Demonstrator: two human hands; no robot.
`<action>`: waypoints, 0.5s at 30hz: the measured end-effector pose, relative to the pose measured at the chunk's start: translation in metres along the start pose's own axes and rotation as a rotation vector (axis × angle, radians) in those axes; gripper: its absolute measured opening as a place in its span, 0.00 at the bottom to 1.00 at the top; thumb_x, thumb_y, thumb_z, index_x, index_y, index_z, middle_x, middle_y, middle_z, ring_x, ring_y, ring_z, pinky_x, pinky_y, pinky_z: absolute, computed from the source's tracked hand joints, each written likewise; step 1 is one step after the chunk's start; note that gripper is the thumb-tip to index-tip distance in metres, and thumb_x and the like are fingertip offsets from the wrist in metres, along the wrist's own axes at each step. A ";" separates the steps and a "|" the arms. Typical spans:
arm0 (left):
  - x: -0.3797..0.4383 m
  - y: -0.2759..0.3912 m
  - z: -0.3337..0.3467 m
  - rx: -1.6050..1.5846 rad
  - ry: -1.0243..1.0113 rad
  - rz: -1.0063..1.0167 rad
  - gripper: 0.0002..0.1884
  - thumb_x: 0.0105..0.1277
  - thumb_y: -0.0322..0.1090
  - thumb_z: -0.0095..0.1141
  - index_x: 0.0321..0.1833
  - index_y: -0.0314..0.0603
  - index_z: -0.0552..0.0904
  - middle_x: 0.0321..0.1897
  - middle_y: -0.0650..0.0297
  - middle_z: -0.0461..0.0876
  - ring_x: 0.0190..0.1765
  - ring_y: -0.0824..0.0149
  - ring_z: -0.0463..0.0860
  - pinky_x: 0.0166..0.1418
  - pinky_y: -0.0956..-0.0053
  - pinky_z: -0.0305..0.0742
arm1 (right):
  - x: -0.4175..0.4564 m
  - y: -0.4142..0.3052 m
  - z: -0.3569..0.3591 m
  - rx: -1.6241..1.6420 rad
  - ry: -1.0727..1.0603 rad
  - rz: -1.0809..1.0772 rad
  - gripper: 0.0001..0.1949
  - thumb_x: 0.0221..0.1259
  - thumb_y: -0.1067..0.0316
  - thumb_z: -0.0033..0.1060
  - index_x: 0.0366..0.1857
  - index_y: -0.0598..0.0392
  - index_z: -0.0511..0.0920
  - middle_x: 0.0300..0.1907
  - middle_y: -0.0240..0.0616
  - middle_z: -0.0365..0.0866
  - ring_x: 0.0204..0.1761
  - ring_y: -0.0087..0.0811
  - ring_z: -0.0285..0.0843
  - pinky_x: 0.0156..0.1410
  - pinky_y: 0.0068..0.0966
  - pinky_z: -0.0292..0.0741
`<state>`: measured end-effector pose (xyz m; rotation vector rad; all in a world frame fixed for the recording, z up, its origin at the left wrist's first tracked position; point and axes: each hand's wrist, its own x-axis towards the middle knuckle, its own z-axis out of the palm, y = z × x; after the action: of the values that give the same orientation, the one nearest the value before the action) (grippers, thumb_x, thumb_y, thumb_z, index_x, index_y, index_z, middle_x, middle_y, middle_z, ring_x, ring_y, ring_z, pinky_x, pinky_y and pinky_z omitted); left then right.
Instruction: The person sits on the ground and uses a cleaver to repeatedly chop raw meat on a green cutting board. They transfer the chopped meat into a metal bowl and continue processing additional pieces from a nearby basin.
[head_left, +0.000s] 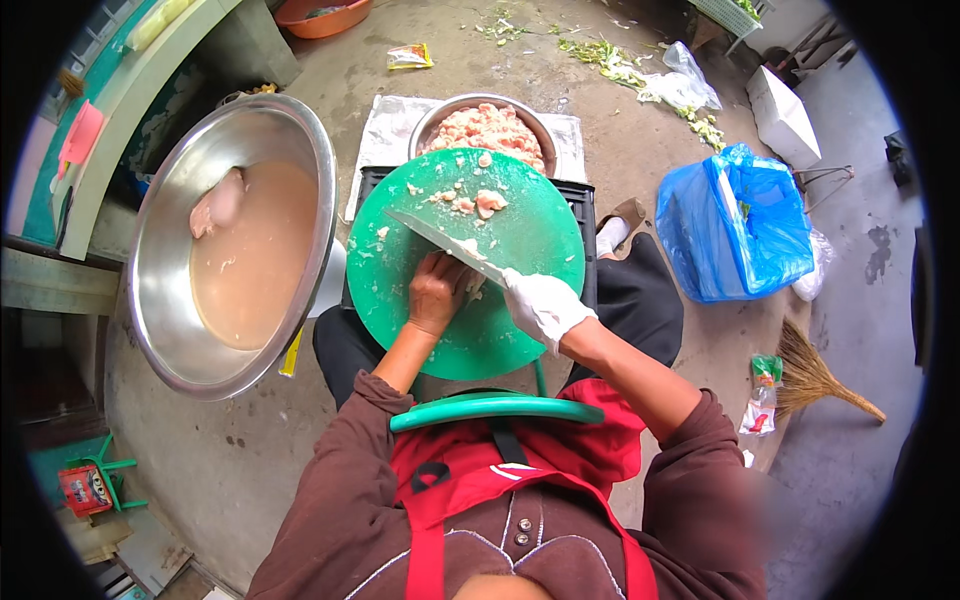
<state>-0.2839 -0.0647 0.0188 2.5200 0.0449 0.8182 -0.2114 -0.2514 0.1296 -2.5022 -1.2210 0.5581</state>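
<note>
A round green cutting board (480, 330) lies before me with small scraps of raw meat (491, 202) on its far half. My right hand (547, 307), in a white glove, grips a long-bladed knife (442, 244) by the handle. Its blade slants across the board toward the far left. My bare left hand (435, 292) is on the board just below the blade, fingers curled against a piece of raw meat (474, 285). The blade and fingers hide much of that piece. Beyond the board, a metal bowl (553, 142) holds a heap of cut meat (487, 131).
A large metal basin (166, 300) at left holds cloudy liquid and larger meat pieces (217, 202). Right of the board stands a bin lined with a blue plastic bag (697, 255). A straw broom (817, 375) lies farther right. Another green round rim (499, 409) crosses my lap.
</note>
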 end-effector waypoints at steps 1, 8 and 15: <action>-0.003 -0.001 -0.001 0.000 -0.006 -0.025 0.16 0.56 0.31 0.67 0.49 0.41 0.87 0.47 0.58 0.87 0.52 0.51 0.84 0.57 0.60 0.81 | -0.013 -0.005 -0.009 0.011 -0.050 0.003 0.10 0.71 0.70 0.42 0.43 0.66 0.74 0.28 0.62 0.83 0.32 0.59 0.84 0.38 0.50 0.79; -0.005 0.000 0.002 0.023 0.044 0.020 0.17 0.57 0.32 0.68 0.51 0.40 0.87 0.48 0.57 0.87 0.51 0.51 0.84 0.54 0.61 0.83 | -0.001 0.001 0.027 0.019 0.028 0.029 0.11 0.71 0.69 0.42 0.41 0.66 0.74 0.28 0.61 0.83 0.32 0.60 0.84 0.38 0.50 0.79; -0.008 -0.005 -0.002 0.017 0.031 -0.051 0.12 0.59 0.33 0.68 0.45 0.40 0.86 0.43 0.58 0.85 0.46 0.52 0.84 0.48 0.61 0.83 | 0.001 -0.007 0.009 0.031 -0.001 0.032 0.11 0.71 0.68 0.42 0.41 0.65 0.75 0.29 0.62 0.83 0.32 0.60 0.84 0.38 0.51 0.78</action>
<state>-0.2906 -0.0608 0.0136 2.5115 0.1266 0.8396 -0.2195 -0.2454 0.1242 -2.5000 -1.1655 0.5812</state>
